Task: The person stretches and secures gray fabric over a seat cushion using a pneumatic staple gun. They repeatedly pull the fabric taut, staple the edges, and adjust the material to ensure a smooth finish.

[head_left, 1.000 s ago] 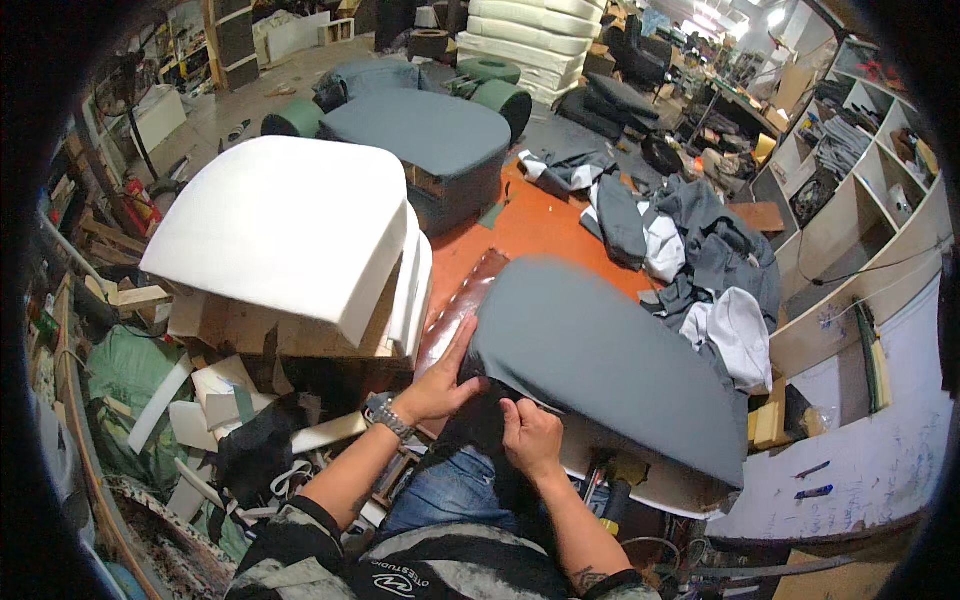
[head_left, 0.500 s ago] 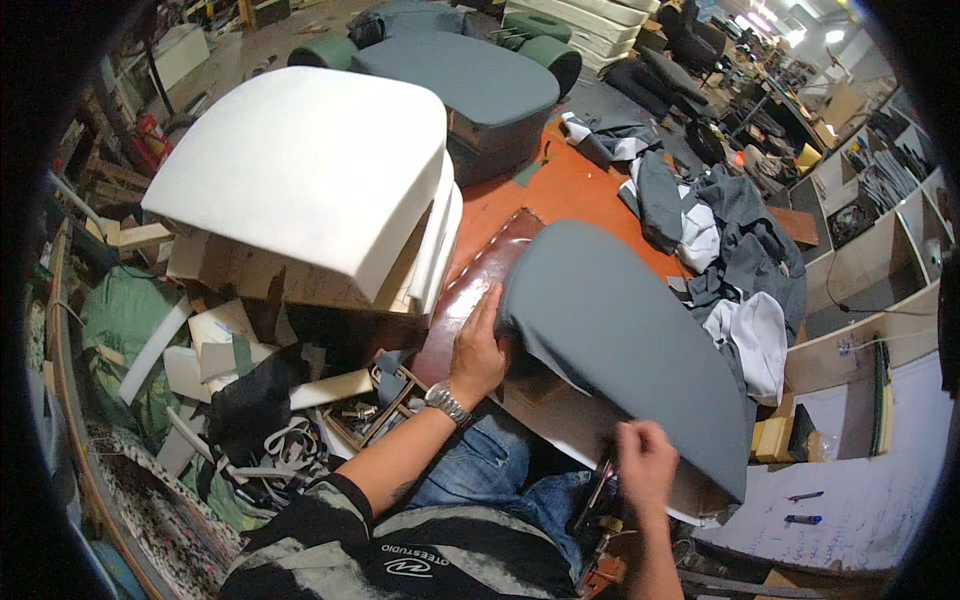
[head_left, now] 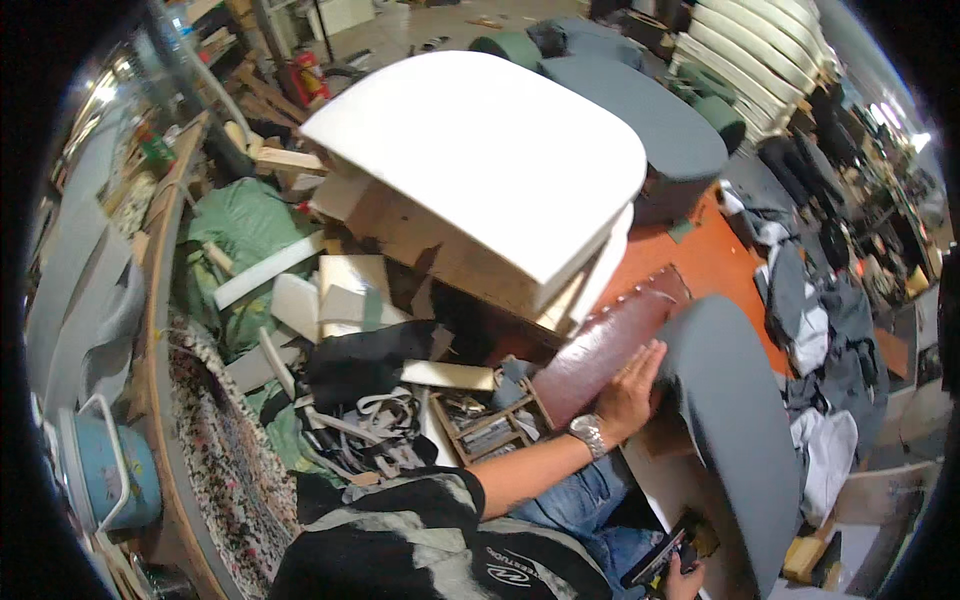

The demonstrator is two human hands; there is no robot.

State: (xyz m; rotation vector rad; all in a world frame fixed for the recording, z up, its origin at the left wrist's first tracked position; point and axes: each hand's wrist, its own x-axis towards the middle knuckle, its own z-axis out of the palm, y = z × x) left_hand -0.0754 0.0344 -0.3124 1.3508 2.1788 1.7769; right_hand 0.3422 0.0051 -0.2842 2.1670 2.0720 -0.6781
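Note:
A curved piece covered in grey fabric (head_left: 735, 430) stands tilted before me on the right, its pale underside (head_left: 670, 480) turned toward my lap. My left hand (head_left: 630, 390), with a metal watch at the wrist, lies against its upper left edge with the fingers stretched out flat. At the lower edge my right hand (head_left: 685, 582) is closed round a black hand tool (head_left: 655, 560), close to the underside. Only part of that hand shows, and the tool's exact kind cannot be made out.
A large white padded piece (head_left: 490, 150) stands ahead, with another grey padded piece (head_left: 640, 110) behind it. Between me and them are a maroon padded board (head_left: 610, 350) and a wooden compartment tray (head_left: 490, 425). Scraps and straps lie left; grey and white fabric (head_left: 815, 310) lies right.
The view has swung left, so everything sits farther right in the picture. My left hand stays at the grey piece's edge. My right hand is lower, and the black tool shows in it.

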